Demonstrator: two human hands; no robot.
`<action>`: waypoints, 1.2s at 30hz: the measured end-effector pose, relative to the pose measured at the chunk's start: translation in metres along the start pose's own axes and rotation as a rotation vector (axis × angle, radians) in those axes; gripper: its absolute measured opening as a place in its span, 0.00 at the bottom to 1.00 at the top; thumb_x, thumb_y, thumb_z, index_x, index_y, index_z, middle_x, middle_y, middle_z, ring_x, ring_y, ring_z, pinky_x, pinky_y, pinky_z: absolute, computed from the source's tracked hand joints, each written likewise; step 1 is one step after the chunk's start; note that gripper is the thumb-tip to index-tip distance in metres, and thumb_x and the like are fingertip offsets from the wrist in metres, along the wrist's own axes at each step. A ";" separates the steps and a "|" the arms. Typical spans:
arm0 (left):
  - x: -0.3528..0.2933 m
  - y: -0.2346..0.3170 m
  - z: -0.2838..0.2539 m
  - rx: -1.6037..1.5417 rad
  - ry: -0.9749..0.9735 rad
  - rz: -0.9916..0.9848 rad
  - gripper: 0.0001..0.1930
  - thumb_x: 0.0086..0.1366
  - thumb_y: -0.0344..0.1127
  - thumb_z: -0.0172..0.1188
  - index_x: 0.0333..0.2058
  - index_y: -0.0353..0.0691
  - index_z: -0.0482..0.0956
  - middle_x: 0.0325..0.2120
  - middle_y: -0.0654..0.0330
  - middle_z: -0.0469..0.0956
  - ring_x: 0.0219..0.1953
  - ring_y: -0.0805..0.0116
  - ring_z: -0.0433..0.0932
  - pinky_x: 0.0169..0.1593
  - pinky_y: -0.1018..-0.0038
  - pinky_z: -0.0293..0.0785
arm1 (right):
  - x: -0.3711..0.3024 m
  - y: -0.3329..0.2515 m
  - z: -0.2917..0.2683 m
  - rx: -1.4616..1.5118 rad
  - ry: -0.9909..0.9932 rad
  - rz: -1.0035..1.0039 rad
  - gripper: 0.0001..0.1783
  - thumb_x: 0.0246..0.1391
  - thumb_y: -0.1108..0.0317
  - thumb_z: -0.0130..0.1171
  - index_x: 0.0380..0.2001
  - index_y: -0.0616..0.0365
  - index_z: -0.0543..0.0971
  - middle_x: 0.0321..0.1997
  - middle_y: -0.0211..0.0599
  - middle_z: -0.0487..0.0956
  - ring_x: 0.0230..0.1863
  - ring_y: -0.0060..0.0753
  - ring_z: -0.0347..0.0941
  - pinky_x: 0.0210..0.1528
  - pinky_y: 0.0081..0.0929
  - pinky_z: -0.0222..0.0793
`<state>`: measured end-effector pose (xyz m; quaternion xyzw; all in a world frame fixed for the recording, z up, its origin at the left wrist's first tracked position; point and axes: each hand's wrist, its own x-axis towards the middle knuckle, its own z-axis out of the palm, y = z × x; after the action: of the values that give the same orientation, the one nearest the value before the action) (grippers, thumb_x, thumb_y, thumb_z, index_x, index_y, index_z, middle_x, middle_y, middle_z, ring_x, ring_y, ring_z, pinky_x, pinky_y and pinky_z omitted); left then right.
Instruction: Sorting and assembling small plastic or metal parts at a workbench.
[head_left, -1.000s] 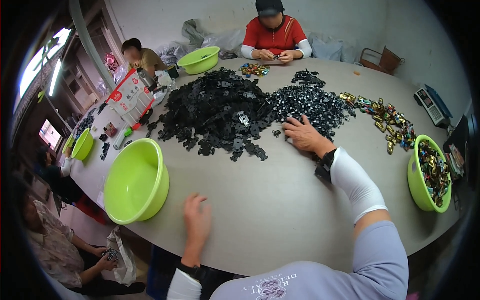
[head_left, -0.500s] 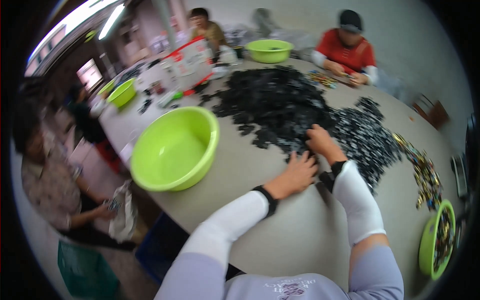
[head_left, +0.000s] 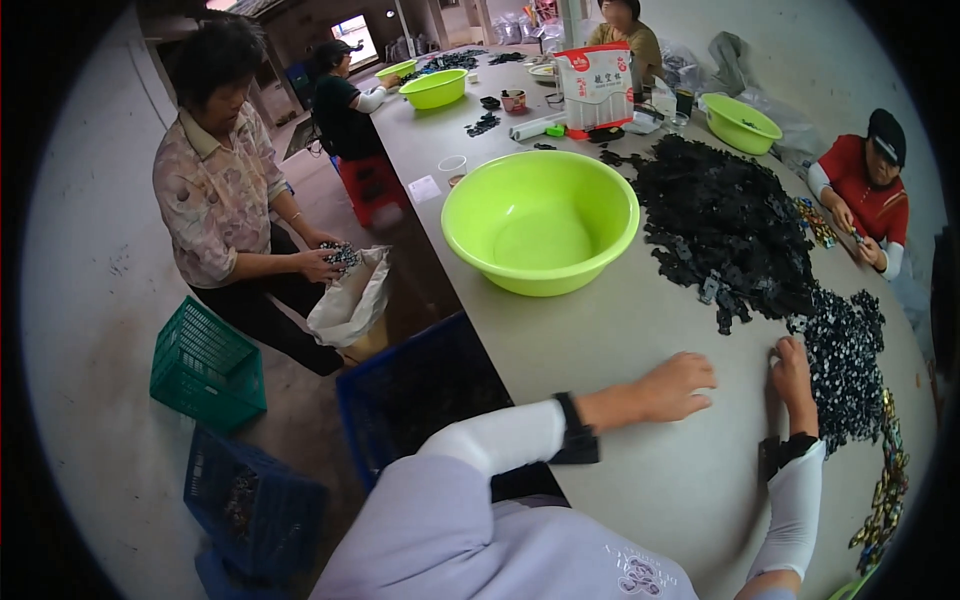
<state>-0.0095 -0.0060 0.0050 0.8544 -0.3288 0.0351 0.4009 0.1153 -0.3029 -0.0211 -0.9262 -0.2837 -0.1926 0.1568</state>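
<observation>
I take the middle of my view as the centre of the clock. Far out at nine, a green crate (head_left: 190,350) stands on the floor, and at ten a co-worker (head_left: 215,210) in a patterned shirt leans forward. Between seven and eight there is a smaller blue crate (head_left: 285,510). At nine, nearer to me, a white sack (head_left: 345,310) is open under a handful of small pieces (head_left: 343,258) in the co-worker's hands. At seven, a large blue crate (head_left: 357,430) stands beside the grey table (head_left: 640,480).

On the table at one o'clock is a lime-green bowl (head_left: 545,280), and behind it a red and white packet (head_left: 600,85). At four, my left hand (head_left: 672,388) is above the table, half open, with fingers loosely bent; it appears empty. Between two and three lies the heap of flat black pieces (head_left: 725,225).

My right hand (head_left: 793,375), a little after three, bends its fingers down at the edge of the heap of small black and silver pieces (head_left: 848,365). What is under these fingers is hidden, so I cannot tell whether they grip something. This heap lies just beside my right hand, on its three o'clock side. Farther right, at four, golden pieces (head_left: 882,500) trail along the table.
</observation>
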 end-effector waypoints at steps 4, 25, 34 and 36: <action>-0.110 0.017 -0.043 -0.146 0.379 -0.178 0.09 0.55 0.29 0.59 0.35 0.33 0.78 0.35 0.52 0.78 0.37 0.60 0.77 0.41 0.71 0.73 | -0.012 0.015 -0.016 -0.074 -0.005 0.059 0.12 0.35 0.83 0.46 0.28 0.64 0.71 0.36 0.46 0.71 0.41 0.52 0.66 0.43 0.40 0.63; -0.194 0.045 -0.054 -0.852 0.808 -0.544 0.07 0.61 0.27 0.54 0.34 0.30 0.77 0.28 0.56 0.79 0.29 0.71 0.78 0.35 0.77 0.76 | -0.121 -0.138 -0.091 0.197 -0.082 0.069 0.14 0.36 0.80 0.50 0.32 0.63 0.73 0.37 0.48 0.74 0.40 0.54 0.68 0.41 0.40 0.66; -0.193 0.050 -0.042 -0.871 0.746 -0.598 0.05 0.60 0.26 0.54 0.33 0.30 0.77 0.27 0.54 0.79 0.29 0.68 0.79 0.34 0.76 0.77 | -0.159 -0.127 -0.120 0.278 -0.153 0.409 0.15 0.40 0.79 0.47 0.35 0.62 0.75 0.33 0.47 0.77 0.35 0.50 0.73 0.38 0.38 0.68; -0.192 0.051 -0.039 -0.853 0.735 -0.615 0.05 0.60 0.26 0.54 0.33 0.30 0.77 0.27 0.54 0.79 0.29 0.68 0.79 0.34 0.76 0.77 | -0.163 -0.124 -0.119 0.307 -0.139 0.447 0.14 0.39 0.78 0.47 0.33 0.62 0.76 0.32 0.47 0.77 0.35 0.49 0.73 0.38 0.37 0.68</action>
<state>-0.1817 0.1008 0.0030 0.6072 0.1051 0.0751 0.7839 -0.1137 -0.3286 0.0329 -0.9421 -0.1082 -0.0442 0.3143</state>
